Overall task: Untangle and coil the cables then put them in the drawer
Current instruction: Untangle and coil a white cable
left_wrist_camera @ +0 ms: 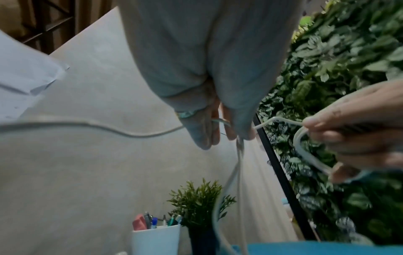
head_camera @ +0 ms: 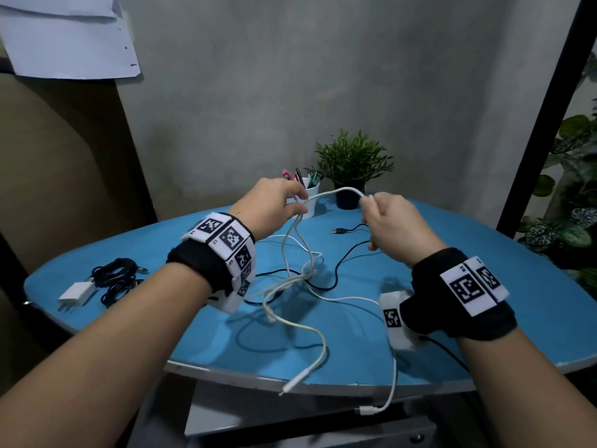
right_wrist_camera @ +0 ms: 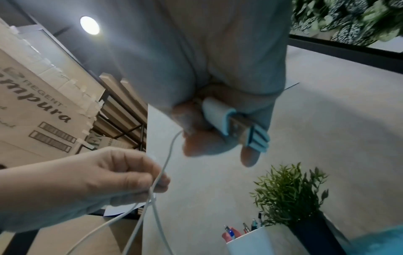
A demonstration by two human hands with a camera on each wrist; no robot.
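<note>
Dangling off the table's [head_camera: 200, 350] near edge, the white cable [head_camera: 290, 276] rises to both hands; left hand [head_camera: 274, 205] pinches its strands, right hand [head_camera: 392, 221] grips the plug end; lift clear of the black cable [head_camera: 339, 263] at the table's middle, then wind even loops.

A small potted plant [head_camera: 352, 169] stands at the far edge of the blue desk [head_camera: 452, 253], with a white cup [head_camera: 311, 202] of pens just left of it. Leafy greenery [head_camera: 571, 195] fills the right side. White paper [head_camera: 64, 37] hangs far left.
</note>
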